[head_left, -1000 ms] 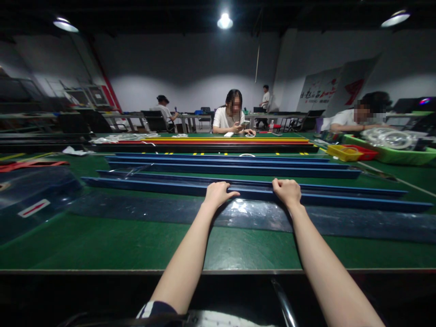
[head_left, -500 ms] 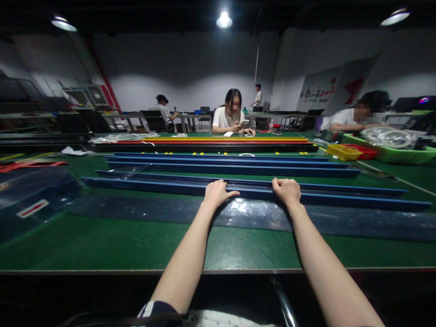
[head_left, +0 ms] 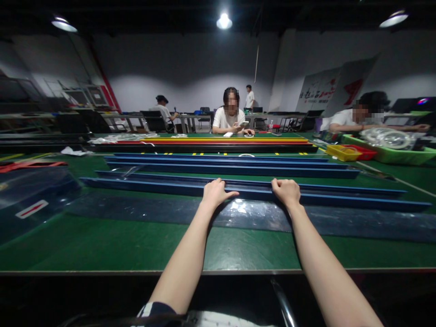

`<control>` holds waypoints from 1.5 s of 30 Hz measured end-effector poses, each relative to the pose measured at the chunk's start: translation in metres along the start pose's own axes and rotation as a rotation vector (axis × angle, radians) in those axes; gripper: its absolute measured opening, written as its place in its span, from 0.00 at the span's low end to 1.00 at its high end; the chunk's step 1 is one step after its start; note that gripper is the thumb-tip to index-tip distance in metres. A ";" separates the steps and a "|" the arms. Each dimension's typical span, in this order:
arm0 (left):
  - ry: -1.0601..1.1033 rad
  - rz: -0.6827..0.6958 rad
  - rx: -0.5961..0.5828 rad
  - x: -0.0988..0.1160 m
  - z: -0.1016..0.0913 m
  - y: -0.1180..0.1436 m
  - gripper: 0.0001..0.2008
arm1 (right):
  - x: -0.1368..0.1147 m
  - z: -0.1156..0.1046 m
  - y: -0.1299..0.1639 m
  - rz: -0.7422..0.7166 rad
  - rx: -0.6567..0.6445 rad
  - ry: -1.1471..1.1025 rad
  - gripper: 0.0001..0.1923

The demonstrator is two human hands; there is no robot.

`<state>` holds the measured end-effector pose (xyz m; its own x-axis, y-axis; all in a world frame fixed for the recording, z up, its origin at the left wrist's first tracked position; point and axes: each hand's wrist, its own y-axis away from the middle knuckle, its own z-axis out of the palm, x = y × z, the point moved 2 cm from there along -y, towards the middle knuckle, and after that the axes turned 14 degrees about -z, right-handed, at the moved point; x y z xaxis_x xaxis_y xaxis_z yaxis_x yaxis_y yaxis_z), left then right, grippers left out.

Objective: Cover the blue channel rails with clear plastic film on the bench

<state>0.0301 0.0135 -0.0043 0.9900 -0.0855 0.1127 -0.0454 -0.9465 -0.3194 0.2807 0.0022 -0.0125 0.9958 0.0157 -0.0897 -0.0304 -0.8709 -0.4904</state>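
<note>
- right now we have both arms stretched forward over the green table (head_left: 112,247), and both hands sit on the nearest long blue rail (head_left: 143,185), which runs across the table from left to right.
- our left hand (head_left: 215,193) curls over the top edge of that rail, fingers hooked over the far side and thumb pointing right along the near face; it grips the rail.
- our right hand (head_left: 287,191) is closed in a fist on the same rail, a little to the right of the left one, knuckles up; it too clasps the rail.
- just in front of the rail, on our side, a strip of clear plastic film (head_left: 252,213) lies flat on the table and catches the light between our wrists.
- beyond the held rail more blue rails (head_left: 231,169) lie parallel to it, and further back a stack of red, yellow and black strips (head_left: 218,141) runs the same way.
- at the far left a dark blue sheet with a red and white label (head_left: 31,209) rests on the table.
- off to the right we see a yellow tray (head_left: 342,152) and a green bin (head_left: 398,156) holding clear rings.
- across the table a person in a white shirt (head_left: 229,119) sits with a phone; another person (head_left: 354,119) sits at the right, and two more are further back.
</note>
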 end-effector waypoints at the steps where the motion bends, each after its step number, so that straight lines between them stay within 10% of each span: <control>1: -0.002 0.003 0.006 0.000 -0.001 0.001 0.35 | 0.000 0.000 0.000 0.002 -0.004 0.001 0.24; 33: -0.013 0.012 0.046 -0.004 0.007 0.001 0.35 | -0.012 -0.009 -0.001 -0.207 -0.236 0.020 0.27; 45: -0.008 0.006 0.086 -0.003 0.011 0.003 0.35 | -0.075 0.000 0.003 -0.403 0.033 -0.033 0.20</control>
<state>0.0286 0.0149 -0.0162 0.9908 -0.0881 0.1029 -0.0400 -0.9159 -0.3995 0.2058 -0.0012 -0.0073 0.9252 0.3691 0.0879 0.3586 -0.7753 -0.5198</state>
